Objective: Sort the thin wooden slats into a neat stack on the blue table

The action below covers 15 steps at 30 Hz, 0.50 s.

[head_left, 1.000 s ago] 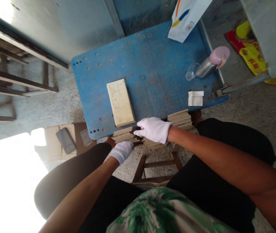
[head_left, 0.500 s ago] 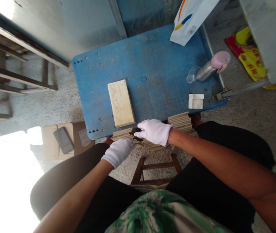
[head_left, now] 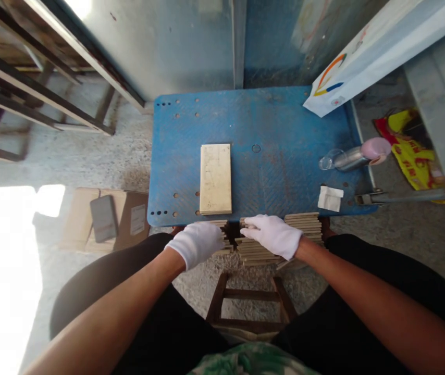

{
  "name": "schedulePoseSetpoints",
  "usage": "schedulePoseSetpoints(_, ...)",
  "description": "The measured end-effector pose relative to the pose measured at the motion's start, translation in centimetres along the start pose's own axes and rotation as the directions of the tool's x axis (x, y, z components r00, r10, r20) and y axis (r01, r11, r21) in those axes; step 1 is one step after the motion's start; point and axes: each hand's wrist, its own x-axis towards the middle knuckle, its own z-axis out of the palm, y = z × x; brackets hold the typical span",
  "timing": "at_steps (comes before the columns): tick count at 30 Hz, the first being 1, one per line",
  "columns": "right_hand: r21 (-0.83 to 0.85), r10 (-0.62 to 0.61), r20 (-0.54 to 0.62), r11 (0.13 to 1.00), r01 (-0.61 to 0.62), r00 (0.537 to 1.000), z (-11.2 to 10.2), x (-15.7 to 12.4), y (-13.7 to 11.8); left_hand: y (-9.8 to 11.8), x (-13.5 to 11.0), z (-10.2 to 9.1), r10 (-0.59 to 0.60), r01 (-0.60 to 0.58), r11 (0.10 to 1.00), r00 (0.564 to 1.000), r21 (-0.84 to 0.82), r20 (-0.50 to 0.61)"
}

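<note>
My left hand (head_left: 199, 244), in a white glove, is closed with its fingers curled down over the left group of thin pale boards (head_left: 224, 251); what it grips is hidden. My right hand (head_left: 272, 235), also gloved in white, has its thumb and fingers around the ends of thin boards (head_left: 247, 223) near the table's front edge. More thin boards stand on edge in rows below that hand (head_left: 256, 255) and to its right (head_left: 304, 225). A dark gap separates the left group from the others. On the blue table (head_left: 183, 156) lies a neat stack of flat pale boards (head_left: 215, 179).
A steel flask with a pink lid (head_left: 363, 155), a clear cup (head_left: 327, 160) and a folded white paper (head_left: 330, 198) are on the table's right side. A white paper bag (head_left: 332, 91) stands behind. At left, a phone (head_left: 104, 219) rests on a cardboard box (head_left: 132, 203). A wooden stool (head_left: 251, 294) is below.
The view has turned and tilted. My right hand has moved right, away from my left, and its spread fingers have closed around board ends. My left hand stays by the left group.
</note>
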Motion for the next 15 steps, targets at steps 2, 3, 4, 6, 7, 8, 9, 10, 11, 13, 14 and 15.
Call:
schedulePoseSetpoints(2, 0.051, 0.031, -0.019, 0.998, -0.030, 0.999, 0.4, 0.0, 0.2, 0.2, 0.2, 0.7, 0.044, -0.044, 0.999, 0.999, -0.015, 0.027)
schedulePoseSetpoints(3, 0.070, 0.043, -0.030, 0.997, -0.041, 0.999, 0.7, -0.1, 0.3, 0.4, 0.3, 1.1, 0.056, -0.056, 0.998, 0.998, -0.025, 0.021)
schedulePoseSetpoints(4, 0.082, 0.051, -0.040, 0.995, -0.048, 0.998, 1.0, -0.2, 0.3, 0.6, 0.3, 1.4, 0.063, -0.063, 0.997, 0.998, -0.036, 0.007)
schedulePoseSetpoints(6, 0.097, 0.070, -0.049, 0.993, -0.065, 0.996, 1.4, -0.4, 0.4, 1.1, 0.3, 1.9, 0.095, -0.096, 0.994, 0.995, -0.048, -0.018)
schedulePoseSetpoints(7, 0.104, 0.086, -0.049, 0.991, -0.080, 0.995, 1.5, -0.4, 0.3, 1.3, 0.3, 2.0, 0.121, -0.122, 0.991, 0.992, -0.053, -0.023)
schedulePoseSetpoints(8, 0.111, 0.108, -0.048, 0.988, -0.102, 0.993, 1.6, -0.5, 0.2, 1.4, 0.3, 2.1, 0.145, -0.146, 0.988, 0.989, -0.058, -0.028)
schedulePoseSetpoints(9, 0.117, 0.135, -0.049, 0.985, -0.129, 0.990, 1.5, -0.4, 0.0, 1.6, 0.2, 2.2, 0.165, -0.166, 0.984, 0.986, -0.059, -0.035)
schedulePoseSetpoints(10, 0.118, 0.169, -0.052, 0.980, -0.162, 0.984, 1.4, -0.3, -0.3, 1.6, 0.2, 2.2, 0.180, -0.183, 0.981, 0.982, -0.060, -0.048)
schedulePoseSetpoints(11, 0.116, 0.210, -0.059, 0.972, -0.202, 0.976, 1.2, 0.0, -0.7, 1.6, 0.1, 2.2, 0.193, -0.196, 0.979, 0.979, -0.061, -0.060)
schedulePoseSetpoints(13, 0.106, 0.290, -0.093, 0.954, -0.280, 0.953, 0.6, 1.0, -1.5, 1.6, -0.2, 2.2, 0.196, -0.200, 0.978, 0.979, -0.065, -0.065)
schedulePoseSetpoints(14, 0.098, 0.323, -0.123, 0.945, -0.313, 0.938, 0.4, 1.7, -1.9, 1.5, -0.3, 2.1, 0.194, -0.199, 0.978, 0.979, -0.069, -0.066)
schedulePoseSetpoints(15, 0.087, 0.348, -0.156, 0.937, -0.338, 0.924, 0.1, 2.5, -2.3, 1.4, -0.5, 2.1, 0.195, -0.200, 0.977, 0.978, -0.075, -0.073)
